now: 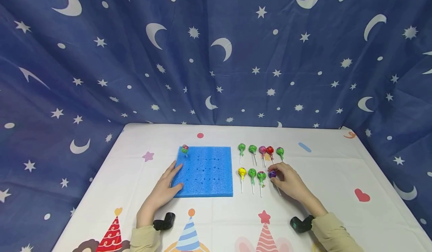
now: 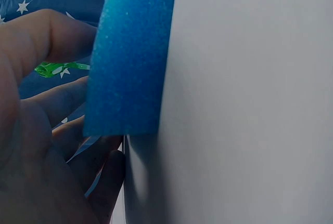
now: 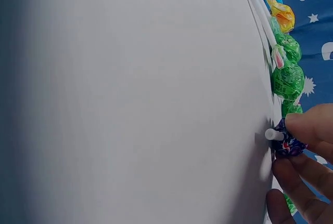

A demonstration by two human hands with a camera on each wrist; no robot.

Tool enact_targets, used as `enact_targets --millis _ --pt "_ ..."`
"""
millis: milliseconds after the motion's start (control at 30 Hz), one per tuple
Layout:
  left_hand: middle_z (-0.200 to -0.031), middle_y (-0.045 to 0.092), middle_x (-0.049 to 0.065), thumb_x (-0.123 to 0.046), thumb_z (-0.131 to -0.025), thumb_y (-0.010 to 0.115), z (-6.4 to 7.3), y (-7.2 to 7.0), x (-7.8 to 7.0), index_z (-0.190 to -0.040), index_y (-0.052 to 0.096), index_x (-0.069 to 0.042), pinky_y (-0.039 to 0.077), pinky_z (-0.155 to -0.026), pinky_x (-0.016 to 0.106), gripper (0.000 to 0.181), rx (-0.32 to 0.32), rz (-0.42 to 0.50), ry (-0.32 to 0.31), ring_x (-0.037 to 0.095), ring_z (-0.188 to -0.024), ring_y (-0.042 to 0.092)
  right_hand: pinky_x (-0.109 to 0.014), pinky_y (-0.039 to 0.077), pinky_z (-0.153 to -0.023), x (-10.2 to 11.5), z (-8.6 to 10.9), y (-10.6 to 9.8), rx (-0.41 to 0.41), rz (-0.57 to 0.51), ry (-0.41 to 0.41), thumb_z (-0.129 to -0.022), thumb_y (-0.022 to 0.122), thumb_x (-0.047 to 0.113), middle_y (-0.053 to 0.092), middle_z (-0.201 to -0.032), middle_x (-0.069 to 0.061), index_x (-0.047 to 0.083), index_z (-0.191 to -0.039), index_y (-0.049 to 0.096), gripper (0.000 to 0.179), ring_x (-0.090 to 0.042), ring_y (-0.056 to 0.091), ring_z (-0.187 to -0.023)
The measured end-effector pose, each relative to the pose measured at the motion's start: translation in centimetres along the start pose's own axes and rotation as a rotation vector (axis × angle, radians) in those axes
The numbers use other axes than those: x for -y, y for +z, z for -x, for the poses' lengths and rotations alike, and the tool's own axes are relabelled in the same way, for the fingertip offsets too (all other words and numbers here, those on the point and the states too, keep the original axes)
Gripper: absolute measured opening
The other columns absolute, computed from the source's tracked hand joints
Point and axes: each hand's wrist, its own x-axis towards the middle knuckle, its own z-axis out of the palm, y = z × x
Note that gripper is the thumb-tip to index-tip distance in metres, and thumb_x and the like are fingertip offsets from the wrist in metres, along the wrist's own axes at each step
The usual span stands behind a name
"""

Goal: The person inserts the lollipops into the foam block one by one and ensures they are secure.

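A blue foam board (image 1: 216, 188) with small holes lies left of centre on the table. One green-and-red lollipop (image 1: 185, 149) stands in its back left corner. My left hand (image 1: 164, 188) rests along the board's left side, fingers spread and fairly straight, the thumb at the front left part. At the front row of lollipops, my right hand (image 1: 289, 181) pinches the wrapped head of a purple lollipop (image 3: 289, 145) between thumb and fingers. Its white stick points toward the front, as the right wrist view shows.
Left of the right hand lie a yellow lollipop (image 1: 242, 172) and green ones (image 1: 252, 173) in the front row. Behind them is a back row with several green lollipops (image 1: 252, 149) and a red one (image 1: 270, 150). A blue star-and-moon curtain (image 1: 236, 75) hangs behind the white tablecloth (image 1: 337, 162).
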Motion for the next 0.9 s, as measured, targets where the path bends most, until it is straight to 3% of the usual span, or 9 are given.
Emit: enact_targets --millis 400,667,900 --pt "-0.164 0.009 0.010 -0.020 -0.093 0.056 -0.1 0.0 0.1 -0.152 0.029 -0.015 0.015 -0.114 0.068 0.066 0.000 0.000 0.007 0.042 -0.149 0.009 -0.037 0.055 -0.081 0.4 0.2 -0.5 -0.010 -0.043 0.034 -0.079 0.071 0.001 0.063 -0.105 -0.008 0.008 -0.110 0.064 0.032 -0.018 0.058 -0.089" --pt "-0.164 0.009 0.010 -0.021 -0.093 0.056 0.0 0.0 0.1 -0.153 0.028 -0.016 0.014 -0.113 0.069 0.066 0.003 0.010 -0.003 0.042 -0.149 0.008 -0.036 0.055 -0.078 0.5 0.3 -1.1 -0.030 -0.067 0.002 -0.078 0.070 -0.001 0.064 -0.104 -0.009 0.005 -0.109 0.064 0.032 -0.018 0.058 -0.088" --pt "-0.164 0.009 0.010 -0.020 -0.093 0.056 0.0 0.0 0.0 -0.152 0.028 -0.015 0.013 -0.114 0.069 0.066 0.004 0.013 -0.002 0.043 -0.149 0.008 -0.043 0.055 -0.082 0.7 0.2 -1.5 -0.041 -0.093 -0.001 -0.078 0.070 -0.002 0.066 -0.101 -0.010 0.005 -0.110 0.062 0.033 -0.021 0.061 -0.090"
